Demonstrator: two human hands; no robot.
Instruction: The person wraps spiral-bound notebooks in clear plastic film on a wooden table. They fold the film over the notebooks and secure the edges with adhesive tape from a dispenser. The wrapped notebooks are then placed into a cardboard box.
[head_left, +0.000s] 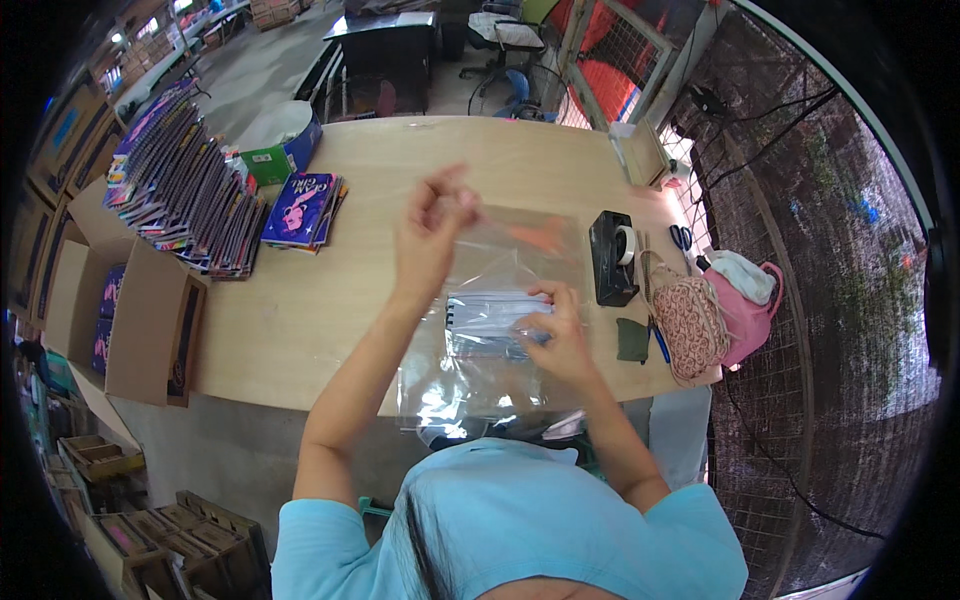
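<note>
A small spiral-bound notebook (pixel 485 318) with a pale page side up lies in front of me, its black coil on the left. Clear plastic bags (pixel 470 385) spread around it, and shiny film seems to cover it at least in part. My right hand (pixel 557 335) grips the notebook's right side, fingers bent and thumb over the page. Above and left of the notebook, my left hand (pixel 437 215) is raised with curled fingers, smeared by motion. Whether it pinches any film cannot be made out. An orange blur (pixel 537 237) shows through the plastic beyond the notebook.
To the right stand a black tape dispenser (pixel 612 258), scissors (pixel 681 237), a green pouch (pixel 632 340), blue-handled pliers (pixel 659 341) and a pink bag (pixel 745 315). Leftward are stacked spiral notebooks (pixel 185 190), a purple notebook pile (pixel 300 210), a green-blue box (pixel 280 150) and an open carton (pixel 150 330).
</note>
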